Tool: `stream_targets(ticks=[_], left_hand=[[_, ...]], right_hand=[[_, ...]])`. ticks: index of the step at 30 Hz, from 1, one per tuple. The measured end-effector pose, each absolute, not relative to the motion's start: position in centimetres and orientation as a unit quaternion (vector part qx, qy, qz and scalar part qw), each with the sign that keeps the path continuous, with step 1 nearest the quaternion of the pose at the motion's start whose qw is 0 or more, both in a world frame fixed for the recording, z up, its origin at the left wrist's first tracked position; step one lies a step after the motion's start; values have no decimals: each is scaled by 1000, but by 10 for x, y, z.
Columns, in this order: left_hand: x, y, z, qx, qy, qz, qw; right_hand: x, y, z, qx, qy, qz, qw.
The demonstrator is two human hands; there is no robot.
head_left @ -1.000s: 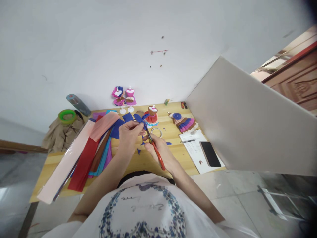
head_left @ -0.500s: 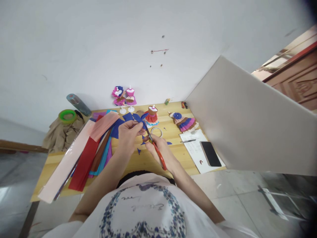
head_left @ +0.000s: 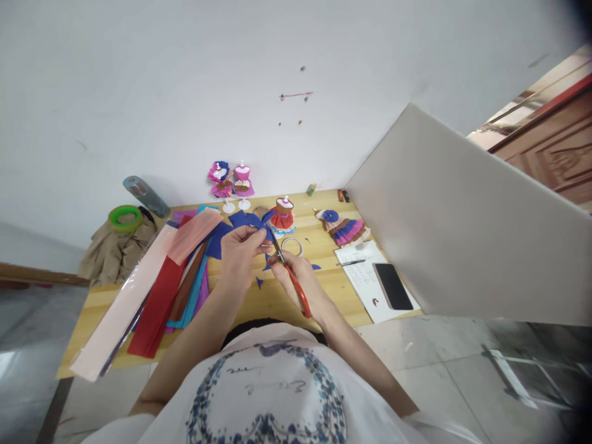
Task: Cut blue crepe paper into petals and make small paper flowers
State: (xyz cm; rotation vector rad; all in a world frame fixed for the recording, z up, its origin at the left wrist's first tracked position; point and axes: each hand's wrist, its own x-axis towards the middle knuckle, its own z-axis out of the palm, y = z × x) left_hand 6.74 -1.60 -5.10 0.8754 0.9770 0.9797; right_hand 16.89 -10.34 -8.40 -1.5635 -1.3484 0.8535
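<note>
A blue paper (head_left: pixel 265 233) is held above the desk (head_left: pixel 333 290), near a small red dress (head_left: pixel 282 221) on a stand. It is pinched by the left hand (head_left: pixel 238 246), whose grip is clamped on it at the fingertips. The scissors (head_left: pixel 296 285) are held by the right hand (head_left: pixel 303 274), whose grip is clamped around the red handles. The blades are pointed up at the paper; whether they are closed cannot be told. Blue scraps (head_left: pixel 259 282) are scattered on the desk below, and a ring (head_left: pixel 302 248) is laid just beyond the right hand. On the left, colored strips (head_left: pixel 152 314) are piled. On the right, a striped dress (head_left: pixel 345 230) is laid flat, and a pen (head_left: pixel 352 263) and a phone (head_left: pixel 393 287) are rested on a written sheet (head_left: pixel 358 280).
</note>
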Motion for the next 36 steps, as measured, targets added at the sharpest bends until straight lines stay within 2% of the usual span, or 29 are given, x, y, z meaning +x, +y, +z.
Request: stream_targets(ticks=[36], left_hand=[[65,-13,-48,388,434,427,692]], right_hand=[[167,-104,-81,-637,-547,335,428]])
